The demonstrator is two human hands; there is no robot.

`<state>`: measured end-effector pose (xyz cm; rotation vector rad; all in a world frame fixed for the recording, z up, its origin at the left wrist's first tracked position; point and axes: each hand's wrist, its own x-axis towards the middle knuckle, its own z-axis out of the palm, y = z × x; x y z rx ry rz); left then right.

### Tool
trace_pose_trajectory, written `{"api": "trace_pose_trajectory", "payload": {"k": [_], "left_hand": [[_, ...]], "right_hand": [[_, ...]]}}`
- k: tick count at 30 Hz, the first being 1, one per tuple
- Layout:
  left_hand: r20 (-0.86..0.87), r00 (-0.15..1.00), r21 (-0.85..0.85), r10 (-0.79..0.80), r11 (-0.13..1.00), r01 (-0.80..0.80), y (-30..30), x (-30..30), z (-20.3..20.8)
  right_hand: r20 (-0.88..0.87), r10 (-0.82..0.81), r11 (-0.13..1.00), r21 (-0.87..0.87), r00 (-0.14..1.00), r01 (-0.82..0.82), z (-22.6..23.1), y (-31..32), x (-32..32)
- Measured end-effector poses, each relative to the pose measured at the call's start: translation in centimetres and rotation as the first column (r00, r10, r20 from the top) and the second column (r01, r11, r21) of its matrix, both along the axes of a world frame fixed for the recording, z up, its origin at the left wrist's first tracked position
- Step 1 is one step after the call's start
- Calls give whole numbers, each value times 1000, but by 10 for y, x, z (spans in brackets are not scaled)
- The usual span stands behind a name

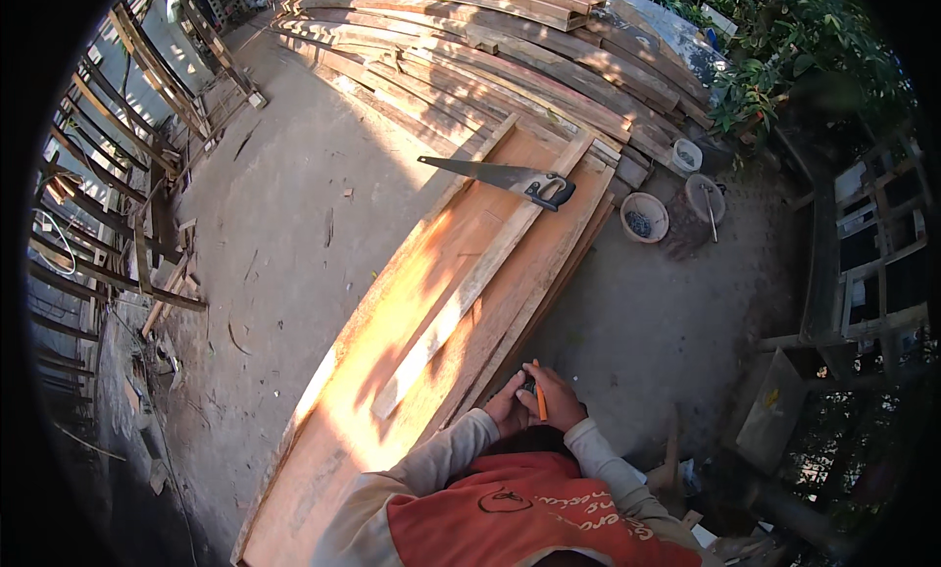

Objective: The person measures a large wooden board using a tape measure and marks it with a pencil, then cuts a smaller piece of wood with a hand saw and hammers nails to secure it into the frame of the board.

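Evidently, a slim orange stick-like tool [540,400] was grasped upright in the bent fingers of the right hand [561,400], and a small dark object [530,382] was clasped by the curled fingers of the left hand [506,410]; its kind could not be told, so much of it was covered. The two hands were held together, just beside the right edge of the work.

Immediately left of the fingers and stretching ahead of them, a long reddish-brown wooden panel with pale raised edges [431,258] was seen. On it, running lengthwise, a narrow pale wooden strip [461,307] was laid. Farther ahead of the fingers, a handsaw with a tapering grey blade and a dark handle [495,175] was rested across strip and panel, untouched by either hand.

As a judgement, the work was only partly done: the edging was in place, but no cut could be made out in the strip, and whether it was fastened could not be told. Hand work at the fingers was unfinished, and any sawing was paused.

Counted outward from the fingers, one orange tool, one dark object, one panel, one strip and one saw were found. Ahead and right, three small round buckets [627,224] were counted; beyond the saw, stacked brown timber planks [461,52] were too overlapped for a sure count.
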<state>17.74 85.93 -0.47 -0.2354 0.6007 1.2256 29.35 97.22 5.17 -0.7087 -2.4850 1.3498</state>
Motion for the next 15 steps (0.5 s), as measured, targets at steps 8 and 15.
{"api": "trace_pose_trajectory", "payload": {"k": [8,15], "left_hand": [[-663,747,-308,39,896,-320,135,-107,-76],[-840,111,-534,-532,771,-347,276,-172,-122]], "right_hand": [[-96,-89,977,-203,991,68,-49,188,-97],[-35,-9,990,-143,999,4,-87,398,-149]]}}
